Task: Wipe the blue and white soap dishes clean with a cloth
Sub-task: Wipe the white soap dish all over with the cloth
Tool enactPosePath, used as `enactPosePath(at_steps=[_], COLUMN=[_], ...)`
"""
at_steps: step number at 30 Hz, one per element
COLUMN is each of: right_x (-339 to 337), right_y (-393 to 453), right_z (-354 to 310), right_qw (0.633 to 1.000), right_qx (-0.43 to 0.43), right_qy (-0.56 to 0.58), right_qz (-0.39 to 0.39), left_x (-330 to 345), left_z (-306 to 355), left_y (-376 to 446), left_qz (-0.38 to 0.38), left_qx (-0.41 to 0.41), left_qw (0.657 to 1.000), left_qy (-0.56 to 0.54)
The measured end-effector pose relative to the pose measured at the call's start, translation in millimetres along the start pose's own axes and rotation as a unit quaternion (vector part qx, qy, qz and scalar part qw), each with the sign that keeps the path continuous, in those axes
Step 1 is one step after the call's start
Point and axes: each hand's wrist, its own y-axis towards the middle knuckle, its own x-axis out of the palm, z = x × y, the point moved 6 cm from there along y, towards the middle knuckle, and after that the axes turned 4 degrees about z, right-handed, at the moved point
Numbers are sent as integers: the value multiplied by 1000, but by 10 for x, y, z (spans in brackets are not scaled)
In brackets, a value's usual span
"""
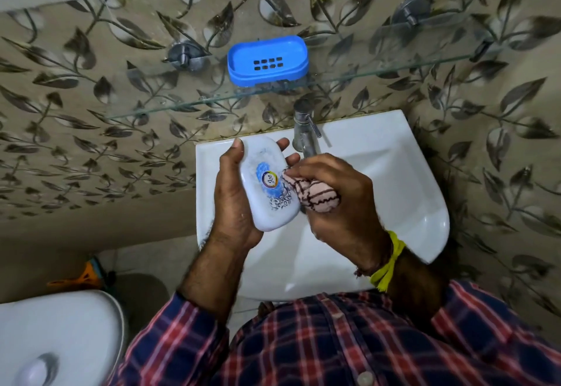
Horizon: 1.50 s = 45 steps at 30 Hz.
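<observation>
White soap dish [268, 183] cradled between left hand [232, 200] fingers and thumb

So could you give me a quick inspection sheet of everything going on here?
Surface: white sink, bare basin; glass shelf above it.
Job's things: white soap dish held over the sink; cloth pressed to its right edge; blue soap dish on the shelf.
Clutter: nothing seen.
Hands: left hand grips the white dish; right hand grips the bunched cloth.
Cables: nothing seen.
Surroundings: tap, leaf-patterned wall tiles, toilet at lower left.
</observation>
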Motion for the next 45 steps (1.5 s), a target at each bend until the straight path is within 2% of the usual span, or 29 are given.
enactPosePath(at_steps=[3, 7, 11, 14, 16, 19, 23, 27, 31, 34, 36, 38, 39, 40, 41, 42, 43, 44, 45], right_x=[42, -39, -14, -45, -21, 69, 48, 88, -57, 50, 112, 56, 29, 26, 53, 108, 170, 207, 209], right_y=[-85, -115, -181, -229, -255, -316, -183, -84, 130, 163, 176, 254, 290, 305, 305, 289, 254, 238, 260], right_z=[-45, 39, 20, 67, 19, -101, -48, -152, 7, -152, -221, -125, -96, -111, -168, -254, -326, -348, -312], right_qw=[998, 999, 998, 999, 999, 998, 1000, 996, 998, 999, 999, 997, 996, 997, 998, 998, 997, 995, 996], right_qx=[-47, -24, -53, -2, -13, -57, -25, -81, 10, -30, -37, 4, 14, 4, -20, -51, -75, -82, -70], right_qy=[-20, -30, -16, 32, 30, 0, -8, -22, -35, -16, -26, -37, -34, -33, -32, -32, -31, -30, -28], right_qz=[-31, 15, -4, 29, 29, -10, 3, -44, 46, 20, 19, 64, 75, 69, 47, 15, -18, -37, -39], left_x=[-30, -4, 21, 31, 72, 75, 71, 63, 121, 173, 151, 137, 84, 41, 54, 137, 205, 163, 122], left_z=[112, 78, 142, 126, 85, 127, 21, -73, -215, -268, -254, -246, -253, -240, -188, -108, -81, -157, -178], left_y=[28, 44, 59, 63, 73, 82, 63, 31, -66, -74, -67, -96, -81, -70, -83, -108, -104, -48, -24], left_qz=[-6, 10, 1, 30, 51, 83, 110, 58, -6, -37, -52, -53, -10, 38, 37, 4, -55, -65, -48], left_qx=[20, 20, 33, 43, 46, 68, 53, 25, 5, -9, 0, 22, 31, 53, 76, 111, 127, 87, 74], left_qw=[1000, 1000, 999, 998, 997, 994, 992, 998, 1000, 999, 997, 998, 998, 995, 991, 988, 989, 994, 995], left_qy=[2, 9, -19, -21, -19, -19, -15, -26, -26, -33, -52, 4, 46, 77, 101, 106, 52, -24, -39])
